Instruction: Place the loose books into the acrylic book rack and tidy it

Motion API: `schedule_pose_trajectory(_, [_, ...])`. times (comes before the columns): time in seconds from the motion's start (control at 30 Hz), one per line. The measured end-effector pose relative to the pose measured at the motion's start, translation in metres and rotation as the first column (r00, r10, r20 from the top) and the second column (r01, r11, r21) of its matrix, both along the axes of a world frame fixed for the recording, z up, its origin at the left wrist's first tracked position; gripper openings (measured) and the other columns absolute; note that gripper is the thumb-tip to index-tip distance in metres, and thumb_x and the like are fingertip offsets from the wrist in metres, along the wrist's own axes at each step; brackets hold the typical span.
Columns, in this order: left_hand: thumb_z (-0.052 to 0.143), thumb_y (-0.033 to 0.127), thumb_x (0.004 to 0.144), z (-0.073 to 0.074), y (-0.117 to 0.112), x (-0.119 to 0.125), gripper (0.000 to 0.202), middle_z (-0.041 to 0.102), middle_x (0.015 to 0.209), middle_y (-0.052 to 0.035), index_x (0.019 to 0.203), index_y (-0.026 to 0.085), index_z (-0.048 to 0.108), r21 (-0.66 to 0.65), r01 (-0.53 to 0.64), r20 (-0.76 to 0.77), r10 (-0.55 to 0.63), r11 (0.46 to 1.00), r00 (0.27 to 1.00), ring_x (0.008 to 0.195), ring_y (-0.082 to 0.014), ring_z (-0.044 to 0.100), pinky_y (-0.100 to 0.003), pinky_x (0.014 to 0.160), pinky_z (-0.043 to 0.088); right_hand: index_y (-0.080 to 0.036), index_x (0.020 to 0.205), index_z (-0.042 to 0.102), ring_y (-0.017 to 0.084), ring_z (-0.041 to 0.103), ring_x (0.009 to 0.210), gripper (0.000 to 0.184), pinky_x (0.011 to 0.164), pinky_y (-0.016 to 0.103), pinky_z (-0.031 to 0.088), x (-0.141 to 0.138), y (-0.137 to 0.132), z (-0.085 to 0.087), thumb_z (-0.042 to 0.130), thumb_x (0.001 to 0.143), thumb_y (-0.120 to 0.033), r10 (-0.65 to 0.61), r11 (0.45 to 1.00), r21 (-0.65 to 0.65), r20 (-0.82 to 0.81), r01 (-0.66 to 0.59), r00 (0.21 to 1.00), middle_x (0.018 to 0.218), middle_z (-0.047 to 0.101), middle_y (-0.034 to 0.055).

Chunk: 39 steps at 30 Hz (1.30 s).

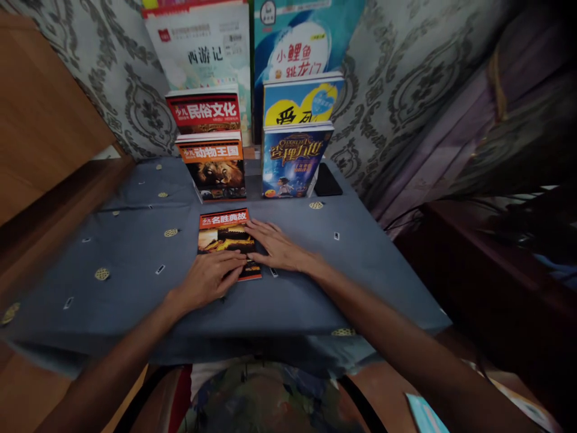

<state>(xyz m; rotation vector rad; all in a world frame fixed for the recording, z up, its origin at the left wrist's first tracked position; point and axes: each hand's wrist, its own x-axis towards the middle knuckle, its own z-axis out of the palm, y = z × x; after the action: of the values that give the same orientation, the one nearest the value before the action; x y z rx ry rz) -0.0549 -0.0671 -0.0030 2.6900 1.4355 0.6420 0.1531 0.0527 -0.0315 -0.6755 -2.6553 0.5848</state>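
Note:
A thin orange-and-brown book (225,231) lies flat on the blue-grey tablecloth (135,252) in front of me. My left hand (211,278) rests on the book's near lower part, fingers stretched out flat. My right hand (276,245) lies at the book's right edge, fingers spread, touching the cover and the cloth. Neither hand grips anything.
Behind the flat book, several books stand upright in two rows: a lion-cover book (216,168), a red book (205,111), a dark blue book (293,159), a yellow-blue book (302,99). A black phone-like slab (327,180) lies at the back right. A patterned curtain hangs behind; wooden furniture stands left.

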Motion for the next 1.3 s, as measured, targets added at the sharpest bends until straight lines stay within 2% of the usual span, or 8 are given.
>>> schedule_pose_trajectory(0.17, [0.047, 0.026, 0.099, -0.004, 0.015, -0.003, 0.035, 0.067, 0.13, -0.0118, 0.128, 0.016, 0.063, -0.023, -0.045, -0.037, 0.044, 0.999, 0.998, 0.121, -0.0222, 0.063, -0.043, 0.105, 0.05, -0.013, 0.154, 0.036, 0.032, 0.026, 0.151, 0.079, 0.122, 0.055, 0.022, 0.015, -0.023, 0.0, 0.056, 0.092, -0.058, -0.016, 1.0, 0.026, 0.046, 0.015, 0.999, 0.16, 0.033, 0.0194])
schedule_pose_trajectory(0.33, [0.043, 0.027, 0.099, -0.01, 0.049, 0.0, 0.042, 0.057, 0.144, -0.0134, 0.138, 0.014, 0.053, -0.04, -0.06, -0.132, 0.054, 0.997, 0.99, 0.135, -0.0227, 0.051, -0.043, 0.113, 0.041, -0.013, 0.155, 0.034, 0.033, 0.03, 0.149, 0.081, 0.121, 0.058, 0.024, 0.015, -0.026, -0.001, 0.054, 0.092, -0.06, -0.02, 0.999, 0.044, 0.055, 0.018, 0.998, 0.157, 0.038, 0.0201])
schedule_pose_trajectory(0.5, [0.036, 0.032, 0.102, -0.011, 0.088, 0.003, 0.045, 0.054, 0.146, -0.0161, 0.138, 0.011, 0.052, -0.051, -0.183, -0.214, 0.169, 0.982, 0.962, 0.135, -0.0251, 0.051, -0.044, 0.112, 0.039, -0.013, 0.154, 0.036, 0.033, 0.031, 0.149, 0.08, 0.121, 0.058, 0.024, 0.014, -0.027, 0.001, 0.051, 0.093, -0.063, -0.032, 0.999, 0.043, 0.073, 0.029, 0.997, 0.157, 0.037, 0.0205])
schedule_pose_trajectory(0.6, [0.038, 0.032, 0.102, -0.011, 0.1, 0.002, 0.044, 0.054, 0.146, -0.0162, 0.138, 0.011, 0.052, -0.037, -0.208, -0.219, 0.195, 0.977, 0.956, 0.134, -0.0244, 0.052, -0.041, 0.112, 0.039, -0.01, 0.153, 0.037, 0.032, 0.03, 0.15, 0.08, 0.122, 0.056, 0.022, 0.015, -0.028, 0.004, 0.05, 0.093, -0.062, -0.039, 0.999, 0.036, 0.105, 0.036, 0.994, 0.158, 0.037, 0.0212])
schedule_pose_trajectory(0.8, [0.035, 0.026, 0.102, -0.023, 0.102, -0.005, 0.044, 0.053, 0.148, -0.0163, 0.139, 0.01, 0.051, -0.046, -0.179, -0.099, 0.174, 0.983, 0.98, 0.139, -0.023, 0.048, -0.042, 0.115, 0.037, -0.014, 0.153, 0.038, 0.033, 0.027, 0.15, 0.082, 0.121, 0.056, 0.024, 0.003, -0.018, 0.011, 0.054, 0.09, -0.064, -0.013, 1.0, 0.027, 0.13, 0.009, 0.991, 0.16, 0.033, 0.0207])
schedule_pose_trajectory(1.0, [0.034, 0.012, 0.097, -0.029, 0.109, -0.017, 0.042, 0.065, 0.131, -0.0137, 0.131, 0.012, 0.057, -0.06, -0.132, 0.163, 0.14, 0.989, 0.977, 0.124, -0.0173, 0.06, -0.036, 0.108, 0.046, -0.008, 0.153, 0.035, 0.035, 0.029, 0.15, 0.081, 0.119, 0.061, 0.023, -0.039, 0.007, 0.013, 0.046, 0.095, -0.063, -0.058, 0.997, 0.062, 0.128, 0.05, 0.99, 0.158, 0.035, 0.0243])
schedule_pose_trajectory(1.17, [0.036, 0.014, 0.097, -0.034, 0.11, -0.028, 0.043, 0.061, 0.138, -0.0139, 0.135, 0.012, 0.055, -0.069, -0.277, 0.065, 0.281, 0.958, 0.957, 0.131, -0.0189, 0.055, -0.037, 0.113, 0.042, -0.01, 0.153, 0.037, 0.034, 0.03, 0.149, 0.08, 0.119, 0.058, 0.024, -0.054, 0.021, 0.008, 0.041, 0.096, -0.066, -0.17, 0.983, 0.092, 0.157, 0.157, 0.973, 0.158, 0.035, 0.0228])
schedule_pose_trajectory(1.3, [0.038, 0.028, 0.1, -0.038, 0.101, -0.043, 0.046, 0.052, 0.147, -0.0205, 0.139, 0.007, 0.052, -0.082, -0.393, -0.009, 0.393, 0.916, 0.919, 0.141, -0.0287, 0.045, -0.048, 0.117, 0.034, -0.008, 0.153, 0.037, 0.031, 0.028, 0.15, 0.083, 0.122, 0.053, 0.021, -0.055, 0.022, 0.006, 0.039, 0.095, -0.068, -0.207, 0.976, 0.111, 0.194, 0.188, 0.959, 0.16, 0.032, 0.0207])
